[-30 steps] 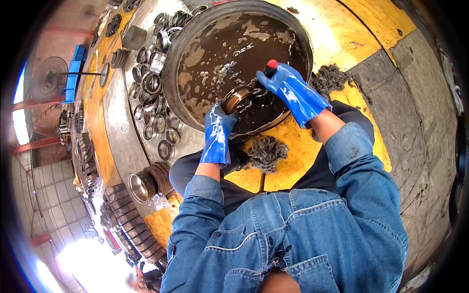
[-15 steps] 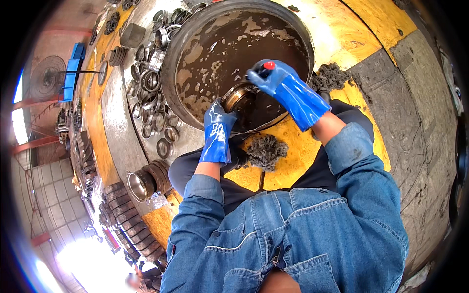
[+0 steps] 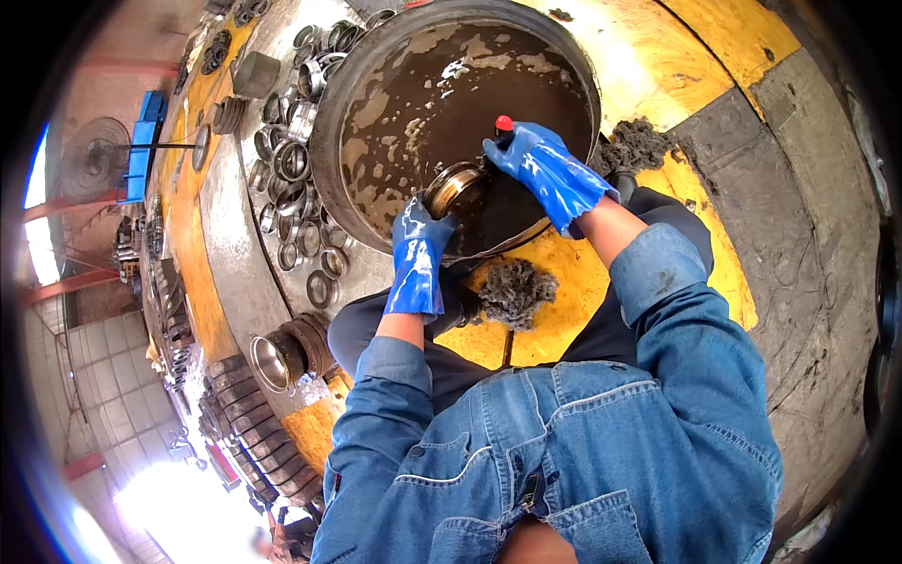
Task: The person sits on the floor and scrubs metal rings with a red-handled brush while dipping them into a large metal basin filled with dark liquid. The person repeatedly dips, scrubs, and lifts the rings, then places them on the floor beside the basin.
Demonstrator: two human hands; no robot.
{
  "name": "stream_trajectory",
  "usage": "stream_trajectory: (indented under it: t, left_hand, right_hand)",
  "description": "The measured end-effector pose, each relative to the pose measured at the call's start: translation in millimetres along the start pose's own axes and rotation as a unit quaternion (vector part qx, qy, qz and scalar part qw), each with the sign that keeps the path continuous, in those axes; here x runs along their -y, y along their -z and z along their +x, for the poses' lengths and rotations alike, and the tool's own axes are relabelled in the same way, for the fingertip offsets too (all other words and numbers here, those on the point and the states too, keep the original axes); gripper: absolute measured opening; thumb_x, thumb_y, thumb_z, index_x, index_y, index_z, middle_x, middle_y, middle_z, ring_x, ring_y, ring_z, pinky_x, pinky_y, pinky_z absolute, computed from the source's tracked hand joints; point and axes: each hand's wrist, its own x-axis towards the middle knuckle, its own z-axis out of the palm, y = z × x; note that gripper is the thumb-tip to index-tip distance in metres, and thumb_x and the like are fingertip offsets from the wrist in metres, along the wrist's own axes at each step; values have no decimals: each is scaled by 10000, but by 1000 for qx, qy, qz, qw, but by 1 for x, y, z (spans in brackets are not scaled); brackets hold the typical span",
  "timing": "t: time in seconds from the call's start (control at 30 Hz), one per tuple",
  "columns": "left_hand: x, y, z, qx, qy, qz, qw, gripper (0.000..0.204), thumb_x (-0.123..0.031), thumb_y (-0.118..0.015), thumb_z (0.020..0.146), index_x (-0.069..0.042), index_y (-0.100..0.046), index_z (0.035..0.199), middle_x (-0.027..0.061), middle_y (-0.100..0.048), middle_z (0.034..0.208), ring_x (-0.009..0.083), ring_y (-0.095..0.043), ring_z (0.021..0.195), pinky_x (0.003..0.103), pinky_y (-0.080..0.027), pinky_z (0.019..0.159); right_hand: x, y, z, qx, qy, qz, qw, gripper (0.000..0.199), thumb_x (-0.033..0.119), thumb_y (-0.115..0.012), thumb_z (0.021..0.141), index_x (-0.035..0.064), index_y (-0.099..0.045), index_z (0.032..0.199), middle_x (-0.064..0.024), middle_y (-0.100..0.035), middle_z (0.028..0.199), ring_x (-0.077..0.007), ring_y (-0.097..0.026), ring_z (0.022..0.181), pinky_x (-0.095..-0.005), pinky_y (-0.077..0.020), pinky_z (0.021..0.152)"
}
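My left hand, in a blue rubber glove, grips the near-left edge of a wet, brassy metal ring. The ring is tilted above dark liquid in a large round tub. In the matching blue glove, my right hand is closed round a hand tool with a red-ended black handle. Its working end lies at or near the ring's far-right side, too hidden to name its kind. Both hands are over the near part of the tub.
Many metal rings are heaped left of the tub. A larger metal cylinder lies beside my left knee. Dark shavings bunch up on the yellow board between my legs, with another clump right of the tub.
My right hand with the tool has shifted slightly down and to the right. The ring's open face has turned a little, while my left hand keeps its grip.
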Motion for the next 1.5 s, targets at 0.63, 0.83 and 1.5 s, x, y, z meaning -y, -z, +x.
stream_trajectory:
  t: [0.63, 0.83, 1.5]
  left_hand:
    - [33, -29, 30, -8, -64, -71, 995, 505, -291, -888, 795, -91, -736, 1233, 176, -767, 1180, 355, -737, 1092, 431, -576, 937]
    - [32, -30, 21, -50, -41, -127, 990, 521, -188, -879, 773, -33, -713, 1242, 175, -778, 1148, 295, -756, 1053, 389, -582, 941]
    - [71, -45, 54, -15, -59, -222, 973, 548, -276, -881, 795, -97, -700, 1281, 180, -759, 1208, 361, -727, 1124, 437, -574, 962]
  right_hand:
    - [53, -11, -14, 28, 325, 25, 945, 382, 481, -716, 927, 110, -780, 995, -146, -755, 906, -374, -725, 837, -457, -600, 741]
    - [30, 17, 7, 71, 35, -1, 997, 465, 558, -670, 953, 113, -797, 994, -142, -772, 885, -326, -750, 879, -439, -597, 797]
    - [77, -1, -16, 46, 343, 52, 937, 304, 416, -710, 943, 123, -784, 971, -149, -751, 888, -362, -734, 838, -469, -602, 757]
